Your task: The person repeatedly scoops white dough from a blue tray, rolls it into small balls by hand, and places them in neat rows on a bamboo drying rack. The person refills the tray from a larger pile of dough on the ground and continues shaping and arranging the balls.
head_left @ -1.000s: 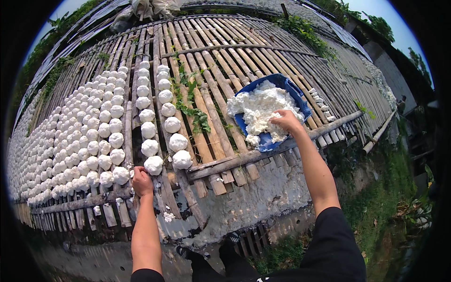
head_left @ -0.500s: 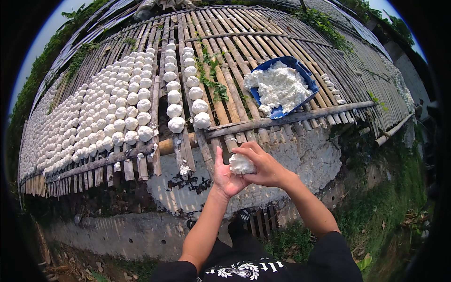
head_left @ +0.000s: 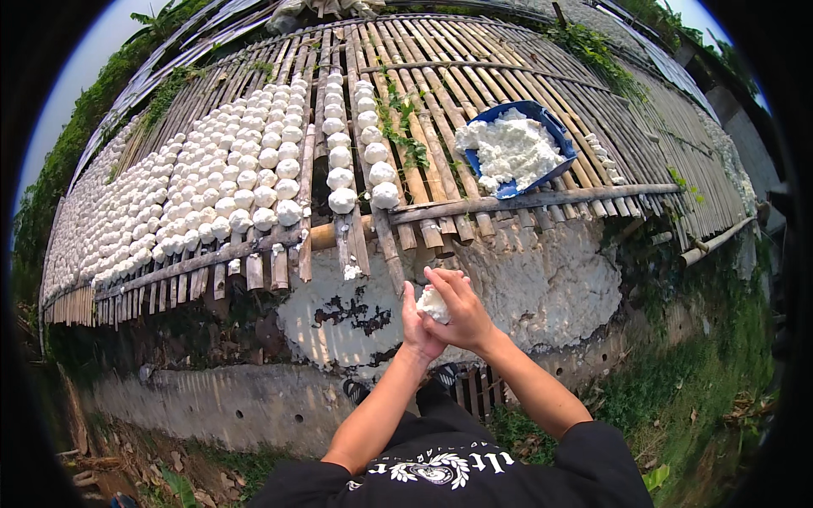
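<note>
A lump of crumbly white paste sits between my two hands, in front of the bamboo rack. My left hand cups it from the left and below, thumb side up. Over its right side and top curls my right hand, which hides much of the lump. Beyond my hands, a blue scoop-shaped container rests on the slats, heaped with loose white paste. Rows of rounded white balls cover the rack's left part, with two separate columns nearer the middle.
The slatted bamboo rack slopes away from me, with a thick pole along its near edge. Green vines grow between slats. Underneath lies a pale, paste-spattered surface. A low concrete wall runs by my feet, with grass at right.
My hands have closed more tightly around the lump, the right one wrapping further over it. The view has shifted, so the rack appears slightly farther right.
</note>
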A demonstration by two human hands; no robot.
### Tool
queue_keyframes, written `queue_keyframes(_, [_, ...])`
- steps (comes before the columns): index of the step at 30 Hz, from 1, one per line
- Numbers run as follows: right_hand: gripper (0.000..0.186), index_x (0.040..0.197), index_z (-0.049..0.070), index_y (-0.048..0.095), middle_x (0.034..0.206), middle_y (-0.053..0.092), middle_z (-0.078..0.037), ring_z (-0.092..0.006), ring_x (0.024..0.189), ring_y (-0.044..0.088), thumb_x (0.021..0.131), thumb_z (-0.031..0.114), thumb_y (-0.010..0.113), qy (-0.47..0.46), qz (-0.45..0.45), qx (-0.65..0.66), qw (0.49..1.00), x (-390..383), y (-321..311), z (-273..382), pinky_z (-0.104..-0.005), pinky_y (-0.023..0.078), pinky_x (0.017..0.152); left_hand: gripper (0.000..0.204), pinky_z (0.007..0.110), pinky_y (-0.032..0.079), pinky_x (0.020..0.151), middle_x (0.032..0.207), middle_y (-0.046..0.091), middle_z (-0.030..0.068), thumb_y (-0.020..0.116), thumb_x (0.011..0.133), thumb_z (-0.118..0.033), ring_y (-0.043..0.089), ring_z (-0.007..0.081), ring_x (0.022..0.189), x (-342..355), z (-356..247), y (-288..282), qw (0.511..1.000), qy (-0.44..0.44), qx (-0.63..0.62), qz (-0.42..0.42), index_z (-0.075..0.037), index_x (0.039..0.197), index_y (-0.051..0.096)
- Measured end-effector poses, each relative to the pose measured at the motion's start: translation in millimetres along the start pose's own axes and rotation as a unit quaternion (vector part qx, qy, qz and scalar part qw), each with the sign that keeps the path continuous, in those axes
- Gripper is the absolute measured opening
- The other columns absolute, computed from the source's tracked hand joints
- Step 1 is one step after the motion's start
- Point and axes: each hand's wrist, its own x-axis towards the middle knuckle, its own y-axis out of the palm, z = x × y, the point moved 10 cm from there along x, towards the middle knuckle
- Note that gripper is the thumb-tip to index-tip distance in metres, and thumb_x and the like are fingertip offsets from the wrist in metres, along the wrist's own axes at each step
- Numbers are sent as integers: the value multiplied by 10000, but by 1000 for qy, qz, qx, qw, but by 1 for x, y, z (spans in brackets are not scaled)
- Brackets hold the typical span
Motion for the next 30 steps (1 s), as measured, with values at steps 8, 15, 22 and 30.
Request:
queue_keyframes(8, [264,1066,49,742,1043,727,-128,-343,949,689,840,176,791,20,-71,-8,997,-11,-18,-4,-473,526,886,702,471,421,1224,1514,563,144,330,1128,-613,532,326,1417,-11,18,-11,997,-11,53,-48,-62,1539,472])
queue_keyframes(15, [474,1240,53,726,1297,681,-160,-355,1089,705,838,280,829,-70,-13,-143,987,-26,-17,6,-451,550,960,580,474,572,1060,1375,671,125,378,1129,-554,681,281,1242,-9,42,-54,990,-123,1,-68,-98,1435,563])
queue_keyframes(22, [430,1226,29,722,1141,738,-149,-339,1087,706,843,201,811,-24,15,-13,1000,-27,0,-8,-475,540,942,556,449,593,1016,1291,694,94,356,1140,-543,703,263,1191,-21,32,-63,984,-111,80,-116,-112,1404,586])
queue_keyframes(30, [616,1353,23,667,1276,694,-179,-376,1177,657,861,365,812,75,-59,-8,995,-28,0,-14,-490,483,1040,556,442,547,1071,1400,653,85,331,1148,-536,655,249,1267,-31,4,-38,981,31,92,-168,-110,1405,579])
